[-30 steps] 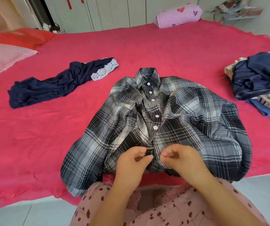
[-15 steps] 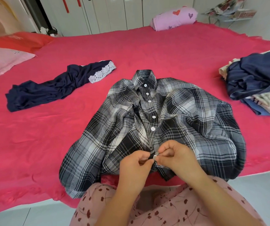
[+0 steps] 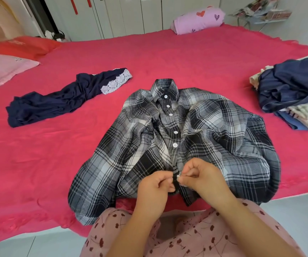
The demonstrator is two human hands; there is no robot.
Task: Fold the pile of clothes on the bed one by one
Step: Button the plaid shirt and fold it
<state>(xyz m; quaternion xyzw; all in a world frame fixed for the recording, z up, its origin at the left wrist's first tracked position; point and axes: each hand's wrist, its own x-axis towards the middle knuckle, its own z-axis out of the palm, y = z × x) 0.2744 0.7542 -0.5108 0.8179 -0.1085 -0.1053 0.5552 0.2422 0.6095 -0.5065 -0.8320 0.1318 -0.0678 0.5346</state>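
Plaid shirt [image 3: 195,127] lies face up at the near edge of the bed [image 3: 56,154], collar pointing away, hem just over the edge, sides and sleeves bunched. Five white buttons up the front look fastened. Left hand [image 3: 155,190] pinches the dark placket edge near the hem. Right hand [image 3: 203,180] pinches the opposite edge at a small white button. Both are narrow fingertip grips on the shirt, fingertips almost touching.

Likely step: doing up the lowest button before folding. The shirt itself is not flattened and not folded yet.

Navy lace-trimmed garment [image 3: 60,101] lies crumpled toward the bed's left side, well apart from the shirt, unfolded. Pile of clothes [image 3: 294,93] sits at the right edge, navy piece on top, pale and blue pieces under it; can't tell if it is sorted or waiting. By the look of it most of the task is left.

Pink pillow [image 3: 2,69] is at the far left corner, purple pillow [image 3: 199,19] at the far edge.
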